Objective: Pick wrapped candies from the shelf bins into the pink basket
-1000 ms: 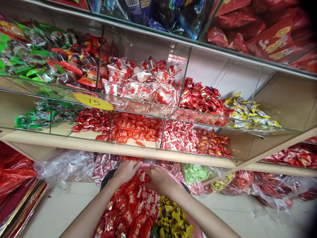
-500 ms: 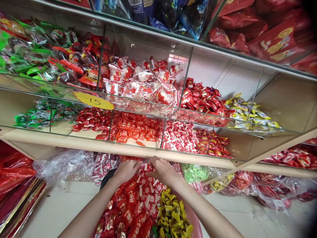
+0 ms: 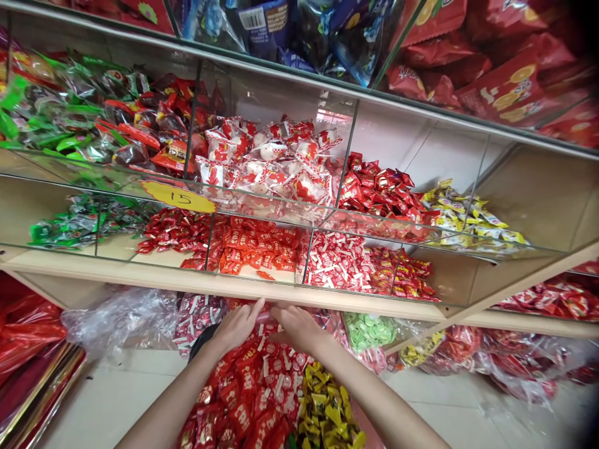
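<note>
A pink tub (image 3: 366,421) full of wrapped candy stands at the bottom centre, mostly covered by its contents and my forearms. My left hand (image 3: 238,327) is at its far rim, fingers close together and pointing forward. Beside it, my right hand (image 3: 299,328) curls over the same rim, its thumb side toward the candy. The undersides of both hands are hidden. Inside the tub lie red packets (image 3: 243,408), red-and-white wrapped candies (image 3: 283,368) and yellow-wrapped candies (image 3: 327,408). Just beyond my fingertips runs the wooden front edge (image 3: 281,294) of the lowest shelf.
Glass-divided shelves hold white-and-red wrapped candies (image 3: 271,159), red candies (image 3: 381,187) and green packets (image 3: 70,221). A yellow price tag (image 3: 178,196) reads 15. Under the shelf lie clear plastic bags (image 3: 126,318) and green candies (image 3: 369,330). Red bags (image 3: 28,330) stand at left.
The shelves appear slightly lower in view. Both hands have shifted a little left at the tub's rim, and a finger of my left hand now points farther up.
</note>
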Motion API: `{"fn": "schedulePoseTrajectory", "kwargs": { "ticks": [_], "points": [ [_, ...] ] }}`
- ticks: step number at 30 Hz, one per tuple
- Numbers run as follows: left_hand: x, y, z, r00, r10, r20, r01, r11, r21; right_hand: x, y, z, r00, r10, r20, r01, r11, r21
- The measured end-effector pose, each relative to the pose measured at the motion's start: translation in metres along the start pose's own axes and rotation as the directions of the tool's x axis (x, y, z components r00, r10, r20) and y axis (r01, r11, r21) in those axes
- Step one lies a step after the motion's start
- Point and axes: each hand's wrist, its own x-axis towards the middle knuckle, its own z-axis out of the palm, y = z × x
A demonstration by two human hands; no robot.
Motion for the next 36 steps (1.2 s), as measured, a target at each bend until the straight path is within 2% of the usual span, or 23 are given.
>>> {"fn": "schedulePoseTrajectory", "kwargs": {
  "ticks": [4, 7, 9, 11, 14, 17, 21, 26, 31, 36],
  "points": [
    [0.0, -0.001, 0.002, 1.0, -0.019, -0.005, 0.019, 1.0, -0.019, -0.019, 0.011, -0.029, 0.992, -0.106, -0.071, 0.12, 0.964, 0.236],
    [0.0, 0.0, 0.002, 0.999, -0.038, -0.003, 0.038, 0.998, -0.047, -0.032, 0.038, -0.063, 0.981, -0.133, -0.138, 0.181, 0.884, 0.432],
    [-0.001, 0.002, 0.002, 0.999, -0.041, -0.004, 0.041, 0.997, -0.059, -0.035, 0.065, -0.081, 0.962, -0.062, -0.267, 0.184, 0.868, 0.462],
    [0.0, 0.002, 0.003, 0.999, -0.042, -0.005, 0.041, 0.998, -0.051, -0.035, 0.093, -0.09, 0.946, 0.024, -0.324, 0.13, 0.885, 0.447],
    [0.0, 0.003, 0.003, 0.999, -0.038, -0.009, 0.038, 0.999, -0.031, -0.029, 0.126, -0.086, 0.958, 0.116, -0.262, 0.006, 0.906, 0.423],
    [0.0, 0.003, 0.002, 1.0, -0.019, -0.021, 0.019, 1.0, -0.013, -0.021, 0.139, -0.074, 0.977, 0.095, -0.192, 0.005, 0.887, 0.462],
    [0.0, 0.002, 0.001, 1.0, -0.007, -0.025, 0.008, 0.999, 0.034, -0.011, 0.139, -0.063, 0.975, 0.062, -0.213, 0.045, 0.884, 0.464],
    [0.001, 0.0, 0.002, 0.999, -0.03, -0.028, 0.031, 0.998, 0.059, 0.0, 0.137, -0.057, 0.966, 0.072, -0.247, 0.033, 0.918, 0.396],
    [0.0, 0.003, 0.0, 0.999, -0.036, -0.019, 0.037, 0.997, 0.064, -0.001, 0.14, -0.054, 0.925, 0.131, -0.356, -0.004, 0.941, 0.338],
    [-0.002, 0.009, -0.003, 0.999, -0.033, -0.006, 0.033, 0.998, 0.061, -0.002, 0.138, -0.049, 0.87, 0.245, -0.429, -0.056, 0.911, 0.409]
  ]
}}
